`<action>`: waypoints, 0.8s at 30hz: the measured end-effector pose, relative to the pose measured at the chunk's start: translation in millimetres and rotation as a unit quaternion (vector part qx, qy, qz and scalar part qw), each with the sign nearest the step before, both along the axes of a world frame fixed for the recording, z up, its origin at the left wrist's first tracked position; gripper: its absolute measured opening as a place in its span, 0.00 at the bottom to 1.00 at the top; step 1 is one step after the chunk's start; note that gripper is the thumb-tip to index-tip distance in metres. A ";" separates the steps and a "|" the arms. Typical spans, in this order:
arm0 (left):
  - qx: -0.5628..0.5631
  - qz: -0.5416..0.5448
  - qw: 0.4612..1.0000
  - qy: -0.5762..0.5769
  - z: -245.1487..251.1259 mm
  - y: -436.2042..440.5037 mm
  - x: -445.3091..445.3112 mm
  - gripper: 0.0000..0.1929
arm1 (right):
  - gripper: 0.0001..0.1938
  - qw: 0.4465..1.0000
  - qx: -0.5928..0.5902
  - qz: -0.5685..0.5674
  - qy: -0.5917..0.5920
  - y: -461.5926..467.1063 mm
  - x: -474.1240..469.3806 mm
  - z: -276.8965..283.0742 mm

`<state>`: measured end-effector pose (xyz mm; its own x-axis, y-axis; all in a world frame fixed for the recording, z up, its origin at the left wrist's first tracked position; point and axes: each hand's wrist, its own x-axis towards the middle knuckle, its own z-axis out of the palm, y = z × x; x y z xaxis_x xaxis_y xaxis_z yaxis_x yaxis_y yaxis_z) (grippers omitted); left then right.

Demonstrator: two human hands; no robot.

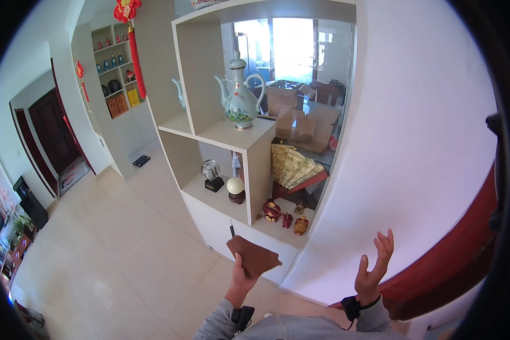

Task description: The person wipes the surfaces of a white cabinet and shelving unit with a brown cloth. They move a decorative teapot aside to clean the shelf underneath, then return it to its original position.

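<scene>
My left hand (pixel 243 280) grips a folded brown cloth (pixel 254 257), its thumb on top, in front of the white cabinet door. Raised at the right, my right hand (pixel 374 267) holds nothing and has its fingers apart, near the white wall. Beyond the hands, a display shelf bears a pale blue porcelain ewer (pixel 240 100) in its upper compartment. Below it at left stand a crystal ball on a black base (pixel 212 172) and a pale ball on a dark stand (pixel 236 187). A gold folding fan (pixel 295 165) stands at right, behind several small red and gold figurines (pixel 287 220).
The shelf's white divider (pixel 247 187) and the wall (pixel 408 119) rise before me. A glass pane backs the shelf, with cardboard boxes (pixel 301 123) seen through it. Pale floor tiles (pixel 131 238) extend left. A red ornament with a tassel (pixel 137 63) hangs at upper left.
</scene>
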<state>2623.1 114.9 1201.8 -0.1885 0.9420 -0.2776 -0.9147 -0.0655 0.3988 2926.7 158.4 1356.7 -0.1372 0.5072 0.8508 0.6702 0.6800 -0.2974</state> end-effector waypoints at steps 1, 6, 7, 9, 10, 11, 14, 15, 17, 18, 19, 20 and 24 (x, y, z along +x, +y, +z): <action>0.037 0.009 0.999 0.008 10.1 -3.8 -5.2 0.33 | 0.17 1.000 -0.003 0.007 0.001 -2.9 -2.2 0.1; 0.105 0.059 0.992 0.030 55.5 -21.0 -28.5 0.30 | 0.19 0.998 -0.026 0.049 0.008 -18.0 -18.5 -0.1; 0.130 0.065 0.989 0.040 61.7 -24.1 -32.3 0.30 | 0.19 0.997 -0.036 0.062 0.013 -20.7 -22.7 -0.5; 0.125 0.077 0.988 0.041 71.0 -30.8 -40.3 0.29 | 0.20 0.994 -0.056 0.086 0.019 -26.6 -32.4 -2.0; 0.126 0.086 0.987 0.059 73.8 -34.3 -44.0 0.29 | 0.19 0.993 -0.063 0.096 0.024 -29.0 -37.4 -3.3; 0.127 0.094 0.984 0.077 76.1 -37.1 -47.9 0.29 | 0.19 0.991 -0.077 0.106 0.035 -31.2 -43.3 -5.2; 0.109 0.121 0.983 0.080 80.7 -46.8 -58.6 0.29 | 0.18 0.989 -0.097 0.113 0.014 -34.8 -57.1 -11.2; 0.104 0.133 0.982 0.083 82.2 -49.5 -62.1 0.29 | 0.18 0.988 -0.104 0.117 0.013 -35.2 -60.7 -13.5; 0.111 0.161 0.977 0.090 85.9 -53.9 -69.1 0.28 | 0.17 0.984 -0.124 0.125 0.008 -35.1 -67.4 -18.5; 0.115 0.176 0.973 0.095 88.1 -54.9 -72.8 0.28 | 0.17 0.984 -0.126 0.124 0.005 -34.0 -70.6 -21.0; 0.118 0.188 0.968 0.114 90.5 -54.9 -76.7 0.28 | 0.17 0.983 -0.130 0.127 0.006 -32.0 -73.2 -23.4; 0.122 0.202 0.962 0.134 93.3 -53.3 -80.9 0.27 | 0.16 0.982 -0.137 0.129 0.004 -29.0 -76.0 -25.7; 0.133 0.253 0.934 0.212 106.4 -28.0 -104.4 0.28 | 0.15 0.980 -0.155 0.127 0.001 -4.9 -90.4 -32.0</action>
